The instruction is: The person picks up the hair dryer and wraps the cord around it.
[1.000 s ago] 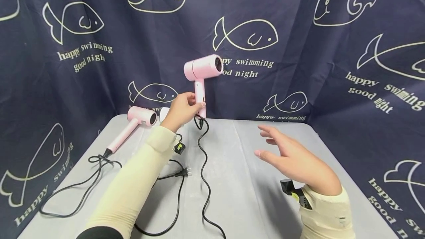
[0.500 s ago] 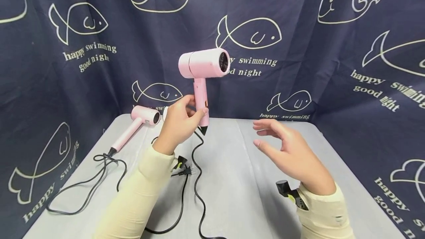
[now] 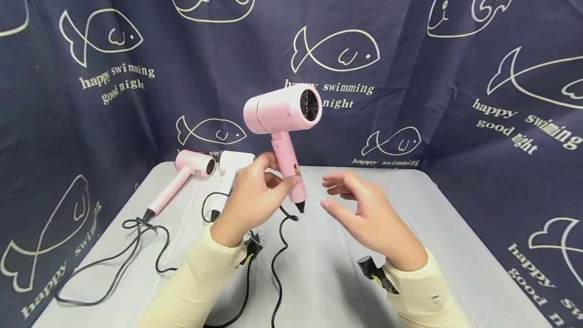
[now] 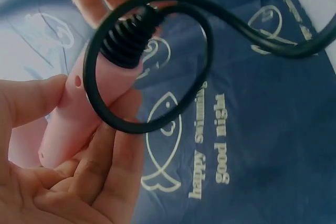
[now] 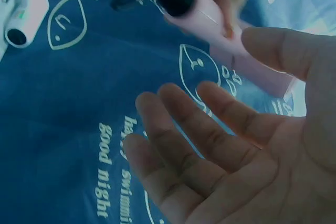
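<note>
A pink hair dryer (image 3: 283, 110) is held above the table, its dark round grille toward the right and its handle slanting down to the right. My left hand (image 3: 255, 196) grips that handle, with the thumb across its near side. In the left wrist view the black ribbed cord sleeve (image 4: 128, 38) leaves the handle's end, and the cord (image 4: 205, 40) makes a loop there. My right hand (image 3: 369, 214) hovers to the right of the handle, apart from it. Its fingers are relaxed and spread around nothing, as the right wrist view also shows (image 5: 220, 150).
Another pink hair dryer (image 3: 182, 178) lies at the table's left. Beside it, partly behind my left hand, lies a white hair dryer (image 3: 230, 166). Black cords (image 3: 114, 295) and a plug (image 3: 255, 242) spread over the grey table (image 3: 328, 287). A dark blue fish-print curtain (image 3: 410, 80) surrounds the table.
My left hand has brought the pink hair dryer nearer and lower, tilting its handle end to the right. The right hand has moved left toward it. The white hair dryer shows more now.
</note>
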`<state>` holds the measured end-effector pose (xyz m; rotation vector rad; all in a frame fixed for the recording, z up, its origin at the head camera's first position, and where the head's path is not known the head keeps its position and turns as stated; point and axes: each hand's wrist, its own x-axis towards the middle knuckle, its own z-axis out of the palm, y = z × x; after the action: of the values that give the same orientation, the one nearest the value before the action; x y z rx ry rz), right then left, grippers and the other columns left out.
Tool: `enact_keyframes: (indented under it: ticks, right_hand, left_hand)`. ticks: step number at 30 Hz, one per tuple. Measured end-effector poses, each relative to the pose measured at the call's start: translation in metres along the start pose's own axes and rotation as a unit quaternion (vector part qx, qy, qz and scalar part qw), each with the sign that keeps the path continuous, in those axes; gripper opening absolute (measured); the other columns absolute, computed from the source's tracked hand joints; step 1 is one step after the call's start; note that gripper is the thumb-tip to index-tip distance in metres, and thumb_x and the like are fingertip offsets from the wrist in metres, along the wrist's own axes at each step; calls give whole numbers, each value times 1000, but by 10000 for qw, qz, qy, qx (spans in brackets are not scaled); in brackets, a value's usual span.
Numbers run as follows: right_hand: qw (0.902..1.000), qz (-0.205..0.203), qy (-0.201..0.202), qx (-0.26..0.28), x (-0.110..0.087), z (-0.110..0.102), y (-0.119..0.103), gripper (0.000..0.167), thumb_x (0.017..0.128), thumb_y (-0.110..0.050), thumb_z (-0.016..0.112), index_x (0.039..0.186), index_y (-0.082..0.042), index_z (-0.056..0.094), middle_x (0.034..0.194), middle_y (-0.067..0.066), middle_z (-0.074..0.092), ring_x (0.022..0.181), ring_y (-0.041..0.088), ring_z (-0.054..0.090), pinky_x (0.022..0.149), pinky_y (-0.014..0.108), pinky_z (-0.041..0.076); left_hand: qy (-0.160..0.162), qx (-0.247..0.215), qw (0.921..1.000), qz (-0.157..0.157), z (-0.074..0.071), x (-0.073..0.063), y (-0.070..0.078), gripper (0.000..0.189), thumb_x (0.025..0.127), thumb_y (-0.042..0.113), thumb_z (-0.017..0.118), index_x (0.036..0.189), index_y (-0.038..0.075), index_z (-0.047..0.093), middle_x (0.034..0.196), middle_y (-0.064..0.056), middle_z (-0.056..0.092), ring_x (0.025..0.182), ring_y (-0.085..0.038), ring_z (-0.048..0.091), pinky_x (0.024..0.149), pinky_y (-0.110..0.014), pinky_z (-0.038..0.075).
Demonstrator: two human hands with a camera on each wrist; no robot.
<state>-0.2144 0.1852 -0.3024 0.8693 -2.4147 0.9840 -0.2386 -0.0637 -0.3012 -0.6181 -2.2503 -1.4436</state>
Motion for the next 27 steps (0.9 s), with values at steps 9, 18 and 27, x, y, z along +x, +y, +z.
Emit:
enact_keyframes:
  ticks: [9, 18, 27]
  right_hand:
    - [9991, -95, -222, 335, 5, 23, -10, 54, 98, -38, 72, 146, -29, 50, 116, -11, 67, 88, 8, 69, 69, 30, 60]
    - [9979, -559, 286, 126, 2, 37, -4, 24, 101, -21, 66, 125, -20, 64, 80, -11, 60, 64, 2, 57, 55, 21, 50]
    - [9989, -383, 228, -148, 4, 26, -2, 25, 103, -24, 64, 127, -21, 61, 79, -14, 63, 68, 1, 60, 60, 23, 49]
  left_hand:
    - [-579, -838, 9946, -200, 13, -5, 10, 31, 90, 29, 80, 113, 18, 62, 107, 4, 69, 79, -9, 77, 69, -33, 60]
    - [-447, 52, 9985, 318, 7, -9, 6, 26, 91, 42, 77, 109, 27, 66, 96, 15, 72, 90, 0, 71, 75, -33, 59]
    - [878, 1088, 9838, 1123, -45, -10, 15, 16, 84, 25, 83, 82, 19, 68, 73, 12, 67, 68, -3, 63, 63, -25, 52]
